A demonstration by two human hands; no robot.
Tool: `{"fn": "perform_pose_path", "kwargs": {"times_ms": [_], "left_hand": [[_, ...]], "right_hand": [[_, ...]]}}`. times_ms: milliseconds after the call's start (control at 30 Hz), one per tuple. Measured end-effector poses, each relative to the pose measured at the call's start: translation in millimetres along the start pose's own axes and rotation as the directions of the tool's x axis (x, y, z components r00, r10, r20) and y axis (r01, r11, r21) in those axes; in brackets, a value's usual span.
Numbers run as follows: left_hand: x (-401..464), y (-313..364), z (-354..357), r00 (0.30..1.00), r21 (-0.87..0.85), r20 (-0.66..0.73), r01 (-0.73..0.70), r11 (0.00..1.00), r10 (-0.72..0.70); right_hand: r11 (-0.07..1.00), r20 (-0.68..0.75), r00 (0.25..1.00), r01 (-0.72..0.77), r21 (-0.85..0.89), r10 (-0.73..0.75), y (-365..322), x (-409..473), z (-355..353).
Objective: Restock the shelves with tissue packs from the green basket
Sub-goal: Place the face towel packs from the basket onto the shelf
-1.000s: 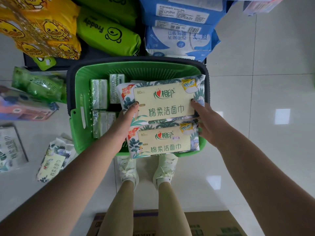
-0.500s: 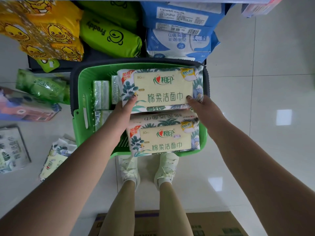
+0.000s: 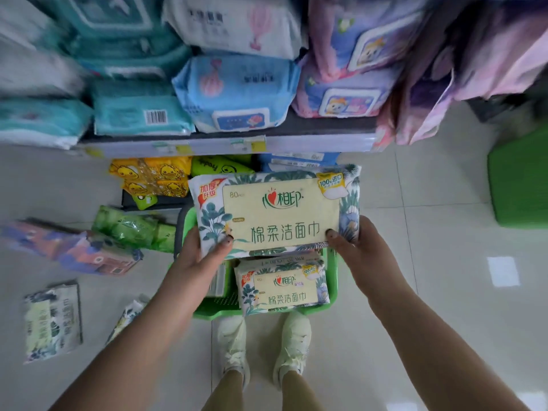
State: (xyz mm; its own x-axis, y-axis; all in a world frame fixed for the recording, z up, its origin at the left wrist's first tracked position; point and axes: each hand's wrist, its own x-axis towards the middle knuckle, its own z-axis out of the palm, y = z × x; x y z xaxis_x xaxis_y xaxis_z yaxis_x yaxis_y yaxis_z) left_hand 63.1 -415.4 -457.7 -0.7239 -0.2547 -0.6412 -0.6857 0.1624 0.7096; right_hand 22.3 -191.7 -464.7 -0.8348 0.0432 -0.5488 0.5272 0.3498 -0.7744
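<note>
Stocked shelf [image 3: 225, 134] above pale floor: left hand [image 3: 198, 258] and right hand [image 3: 360, 250] clamp a tissue pack [image 3: 278, 210] over the green basket [image 3: 332, 280]; next, probably finding it a shelf gap.

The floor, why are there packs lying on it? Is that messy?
Yes, a bit. Several packs lie loose on the floor tiles left of the green basket: a green pack, a purple pack and a leafy pack, all at different angles.
</note>
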Motion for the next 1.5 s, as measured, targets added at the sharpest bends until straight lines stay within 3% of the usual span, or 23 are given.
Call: {"fn": "perform_pose_path", "kwargs": {"times_ms": [300,400,467,600,833,1033,1167,1267,1433,1500], "left_hand": [[-94,87,-55,0.952,-0.205,0.055,-0.284,0.937,0.300],[-104,109,-70,0.921,-0.196,0.063,-0.367,0.909,0.385],[-104,126,-82,0.906,-0.162,0.016,-0.415,0.896,0.422],[-89,164,-104,0.854,0.068,-0.074,-0.511,0.857,0.516],[-44,232,-123,0.721,0.204,-0.215,-0.627,0.752,0.659],[2,265,-134,0.661,0.379,-0.275,-0.593,0.711,0.698],[42,278,-133,0.676,0.485,-0.293,-0.505,0.714,0.677],[62,278,-131,0.700,0.483,-0.317,-0.462,0.744,0.640],[54,269,-119,0.612,0.385,-0.492,-0.485,0.785,0.619],[53,263,-113,0.606,0.475,-0.417,-0.490,0.731,0.677]], "right_hand": [[0.971,0.019,0.977,0.211,0.112,-0.214,-100,-78,-46],[0.937,0.031,0.943,0.325,0.128,-0.331,-134,-88,-60],[0.908,0.031,0.913,0.400,0.127,-0.407,-157,-89,-66],[0.849,0.003,0.851,0.524,0.062,-0.525,-200,-77,-64],[0.826,-0.063,0.833,0.552,0.115,-0.549,-261,-24,-47],[0.826,-0.086,0.828,0.560,0.072,-0.554,-296,25,-28],[0.857,-0.080,0.854,0.507,-0.088,-0.513,-312,61,-19],[0.873,-0.152,0.863,0.459,-0.163,-0.482,-317,79,-14],[0.809,-0.298,0.756,0.506,-0.299,-0.583,-306,84,-4],[0.797,-0.283,0.749,0.525,-0.297,-0.599,-305,83,-1]]}}
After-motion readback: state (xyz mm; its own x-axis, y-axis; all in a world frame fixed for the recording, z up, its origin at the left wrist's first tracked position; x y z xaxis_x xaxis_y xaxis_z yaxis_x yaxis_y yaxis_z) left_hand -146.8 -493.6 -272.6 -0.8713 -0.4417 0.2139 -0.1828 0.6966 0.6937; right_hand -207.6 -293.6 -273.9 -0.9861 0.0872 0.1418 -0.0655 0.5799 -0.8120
